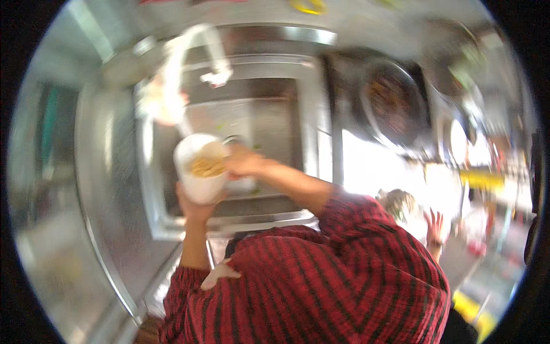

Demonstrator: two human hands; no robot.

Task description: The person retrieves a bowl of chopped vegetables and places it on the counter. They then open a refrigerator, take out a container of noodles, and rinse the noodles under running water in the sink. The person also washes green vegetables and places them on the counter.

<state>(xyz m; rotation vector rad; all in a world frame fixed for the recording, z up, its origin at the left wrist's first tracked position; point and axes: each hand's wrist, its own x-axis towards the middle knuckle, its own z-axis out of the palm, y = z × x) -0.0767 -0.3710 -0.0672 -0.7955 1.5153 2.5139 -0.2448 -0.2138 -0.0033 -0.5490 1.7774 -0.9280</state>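
Note:
A white plastic container (pixel 201 187) is held tilted over the metal sink (pixel 316 129), with yellowish food pieces (pixel 207 167) inside. My left hand (pixel 195 206) grips it from below, its fingers around the base. Against the container's right rim is my right hand (pixel 245 161), fingers curled; blur hides whether it grips the rim or something else. A dark curved rim (pixel 233 139) shows just behind that hand. To the upper left, a pale gooseneck faucet (pixel 219 56) arches over the basin. Green scraps (pixel 256 146) lie on the sink floor.
Right of the sink stands a wok (pixel 393 101) with brownish contents, and beyond it another large pan (pixel 447 64). Another person's hand (pixel 435 225) is spread at the right. A metal ledge (pixel 107 266) runs along the left. A yellow ring-shaped object (pixel 309 6) lies at the back.

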